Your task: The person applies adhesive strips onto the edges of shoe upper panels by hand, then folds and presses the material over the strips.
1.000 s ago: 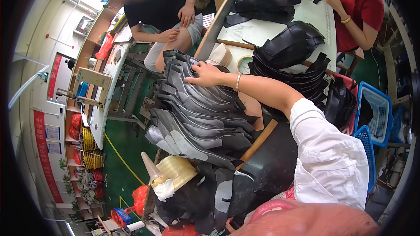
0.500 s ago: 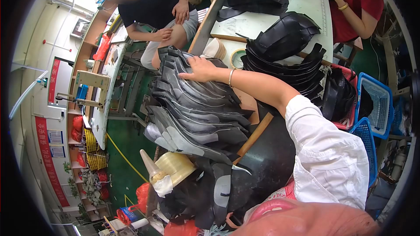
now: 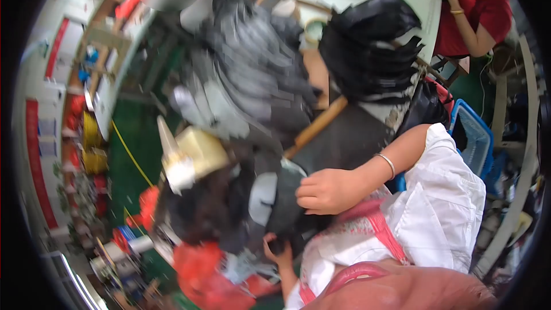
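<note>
My right hand [image 3: 330, 192], with a bracelet at the wrist, has its fingers curled at the edge of a dark cut piece [image 3: 286, 192] that bears a light grey patch. Lower down, my left hand [image 3: 279, 252] is partly in view, its thumb and fingers bent around the dark lower end of what looks like the same piece. Beyond my hands lies a large fanned stack of grey and black cut pieces [image 3: 252, 63], smeared by motion. Left of the piece sits a yellowish roll [image 3: 202, 152] with a pale cone [image 3: 167, 136] beside it.
A wooden strip [image 3: 315, 127] lies along the dark work surface [image 3: 350, 138]. Black curved pieces [image 3: 367, 51] are piled behind, near a tape roll [image 3: 314, 30]. Blue baskets [image 3: 473, 135] stand at right, red bags [image 3: 201, 275] below. A person in red [image 3: 476, 17] is at the far table.
My right hand has left the fanned stack and come back toward my body to the dark piece. My left hand has come into view. The whole view has shifted and blurred.
</note>
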The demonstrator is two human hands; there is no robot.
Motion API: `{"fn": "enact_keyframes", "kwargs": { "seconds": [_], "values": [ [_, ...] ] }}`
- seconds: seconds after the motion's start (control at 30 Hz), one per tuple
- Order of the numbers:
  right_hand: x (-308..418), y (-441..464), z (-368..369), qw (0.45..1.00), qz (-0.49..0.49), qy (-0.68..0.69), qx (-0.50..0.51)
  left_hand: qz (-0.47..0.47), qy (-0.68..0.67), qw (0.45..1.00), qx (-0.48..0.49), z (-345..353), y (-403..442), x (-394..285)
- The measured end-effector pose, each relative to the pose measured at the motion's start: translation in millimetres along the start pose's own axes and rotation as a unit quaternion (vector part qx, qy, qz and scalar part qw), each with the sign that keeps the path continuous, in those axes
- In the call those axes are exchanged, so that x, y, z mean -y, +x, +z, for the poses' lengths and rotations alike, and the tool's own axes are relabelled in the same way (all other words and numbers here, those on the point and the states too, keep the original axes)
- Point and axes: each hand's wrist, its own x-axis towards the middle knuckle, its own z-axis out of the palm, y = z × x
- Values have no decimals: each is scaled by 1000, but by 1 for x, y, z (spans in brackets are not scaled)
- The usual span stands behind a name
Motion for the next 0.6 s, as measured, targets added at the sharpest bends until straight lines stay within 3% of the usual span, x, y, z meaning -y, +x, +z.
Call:
{"fn": "enact_keyframes", "kwargs": {
  "seconds": [0.03, 0.07, 0.13, 0.2, 0.3, 0.4, 0.43, 0.6],
  "values": [
    [12, -13, 17, 999, -3, 0, 35, 49, 40, 997, 38, -3, 5, -11],
    [21, -23, 31, 997, -10, 3, 71, 22, -8, 999, 22, 1, 1, -11],
    [32, -27, 35, 975, -44, -197, 94, -21, -34, 997, 59, -1, 7, -37],
    [41, -32, 46, 957, 65, -224, 173, 6, 24, 997, 73, -3, 10, -35],
    [66, -31, 59, 904, 84, -364, 208, 6, 80, 993, 92, -8, 13, -49],
    [74, -27, 89, 937, 41, -282, 201, 20, 113, 988, 99, -3, 18, -52],
    [67, -27, 105, 972, 46, -184, 136, 24, 117, 988, 98, -3, 18, -54],
    [60, -25, 137, 985, 72, -128, 84, 25, 111, 989, 93, -4, 17, -53]
  ]
}}
